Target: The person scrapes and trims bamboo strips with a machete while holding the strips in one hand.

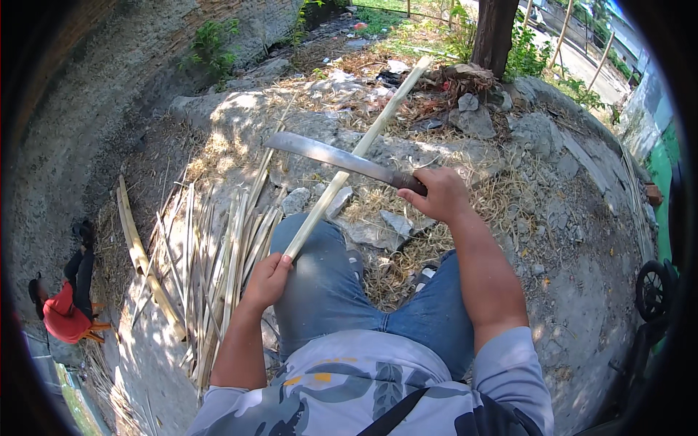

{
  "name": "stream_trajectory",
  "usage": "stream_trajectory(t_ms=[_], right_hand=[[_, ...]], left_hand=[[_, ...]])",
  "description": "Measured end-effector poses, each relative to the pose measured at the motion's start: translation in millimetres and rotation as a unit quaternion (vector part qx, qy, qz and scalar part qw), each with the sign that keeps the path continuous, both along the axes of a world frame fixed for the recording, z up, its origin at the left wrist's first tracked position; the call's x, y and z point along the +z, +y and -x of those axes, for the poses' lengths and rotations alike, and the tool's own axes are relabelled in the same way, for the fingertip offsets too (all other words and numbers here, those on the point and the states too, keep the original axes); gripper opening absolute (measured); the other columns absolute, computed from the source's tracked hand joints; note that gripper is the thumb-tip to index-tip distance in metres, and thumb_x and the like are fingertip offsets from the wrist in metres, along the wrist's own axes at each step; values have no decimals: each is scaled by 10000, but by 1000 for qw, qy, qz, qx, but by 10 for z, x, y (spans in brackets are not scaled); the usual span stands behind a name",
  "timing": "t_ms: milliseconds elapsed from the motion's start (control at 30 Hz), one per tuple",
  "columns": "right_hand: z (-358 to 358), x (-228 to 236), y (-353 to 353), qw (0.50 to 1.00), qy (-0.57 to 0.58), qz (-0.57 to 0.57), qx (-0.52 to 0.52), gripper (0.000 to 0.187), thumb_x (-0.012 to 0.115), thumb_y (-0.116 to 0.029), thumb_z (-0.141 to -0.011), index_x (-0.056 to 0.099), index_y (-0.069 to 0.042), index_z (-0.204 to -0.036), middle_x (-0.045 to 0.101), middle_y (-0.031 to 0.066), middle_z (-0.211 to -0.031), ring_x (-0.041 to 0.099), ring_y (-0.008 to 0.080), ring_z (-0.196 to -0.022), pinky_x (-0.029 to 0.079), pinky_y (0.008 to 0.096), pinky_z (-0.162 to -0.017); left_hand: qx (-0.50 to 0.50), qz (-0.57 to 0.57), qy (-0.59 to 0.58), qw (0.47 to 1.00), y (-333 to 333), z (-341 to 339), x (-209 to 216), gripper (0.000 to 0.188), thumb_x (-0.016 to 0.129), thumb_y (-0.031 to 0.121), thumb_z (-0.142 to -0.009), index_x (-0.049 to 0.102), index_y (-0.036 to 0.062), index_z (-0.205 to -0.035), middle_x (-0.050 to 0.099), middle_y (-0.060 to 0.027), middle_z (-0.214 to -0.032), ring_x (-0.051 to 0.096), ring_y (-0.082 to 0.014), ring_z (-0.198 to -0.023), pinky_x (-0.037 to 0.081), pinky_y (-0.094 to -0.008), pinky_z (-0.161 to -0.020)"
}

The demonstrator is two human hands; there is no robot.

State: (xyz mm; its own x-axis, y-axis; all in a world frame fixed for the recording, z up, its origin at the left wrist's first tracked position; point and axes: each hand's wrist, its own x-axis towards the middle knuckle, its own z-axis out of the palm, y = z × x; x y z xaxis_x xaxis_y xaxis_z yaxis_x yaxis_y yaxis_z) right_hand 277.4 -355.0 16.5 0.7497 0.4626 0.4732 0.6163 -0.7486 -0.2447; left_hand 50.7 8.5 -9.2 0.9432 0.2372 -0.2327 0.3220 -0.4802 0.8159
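Outdoors, bamboo strip [349,160] between hands

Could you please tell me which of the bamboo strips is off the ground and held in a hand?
The long pale strip gripped by the left hand, angled up across the machete; the other strips lie piled on the ground.

The left hand [267,280] grips the lower end of a long pale bamboo strip [356,156]. The right hand [438,194] holds a machete [331,157], its blade lying across the strip. Split strips [211,269] lie on the ground at the left.
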Motion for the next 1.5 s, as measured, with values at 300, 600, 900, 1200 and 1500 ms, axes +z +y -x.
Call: stream_trajectory(t_ms=[300, 600, 900, 1200, 1500], right_hand=[[35, -42, 160, 986, -38, 7, 161, 469, 768, -573, -821, 664, -116, -838, 666, 83, -708, 660, 314, -696, 502, 419, -772], [-74, -80, -147, 997, 47, -53, -39, 541, 690, -622, -884, 688, -81, -890, 685, 166, -752, 682, 396, -711, 536, 493, -652], [193, -5, 300, 987, -31, 20, 156, 474, 755, -587, -826, 699, -121, -892, 691, 71, -735, 678, 307, -697, 512, 410, -762], [-125, -114, -106, 996, 13, -54, 66, 507, 726, -593, -870, 665, -90, -842, 631, 135, -699, 636, 344, -670, 498, 446, -698], [-62, -38, -64, 993, 103, -50, -31, 536, 668, -622, -908, 678, -88, -866, 685, 159, -734, 695, 391, -733, 532, 481, -661]], left_hand=[[-3, -7, -13, 1000, 11, 28, -24, 385, 536, 329, -1066, 667, 7, -900, 560, -55, -674, 506, -133, -633, 417, -329, -590], [-12, -6, 1, 1000, 55, 13, -97, 388, 536, 337, -1066, 668, 12, -899, 568, -56, -689, 509, -137, -642, 421, -330, -603], [-4, 12, 6, 1000, 63, -5, -107, 386, 530, 323, -1066, 661, 7, -887, 558, -45, -686, 499, -129, -640, 414, -329, -600], [-2, 7, -7, 1000, -8, 1, -16, 373, 544, 310, -1060, 646, 12, -860, 536, -32, -660, 478, -106, -620, 401, -309, -573], [3, 24, 0, 1000, 29, -5, -23, 355, 532, 301, -1068, 639, 34, -860, 494, 22, -644, 437, -71, -591, 361, -293, -532]])
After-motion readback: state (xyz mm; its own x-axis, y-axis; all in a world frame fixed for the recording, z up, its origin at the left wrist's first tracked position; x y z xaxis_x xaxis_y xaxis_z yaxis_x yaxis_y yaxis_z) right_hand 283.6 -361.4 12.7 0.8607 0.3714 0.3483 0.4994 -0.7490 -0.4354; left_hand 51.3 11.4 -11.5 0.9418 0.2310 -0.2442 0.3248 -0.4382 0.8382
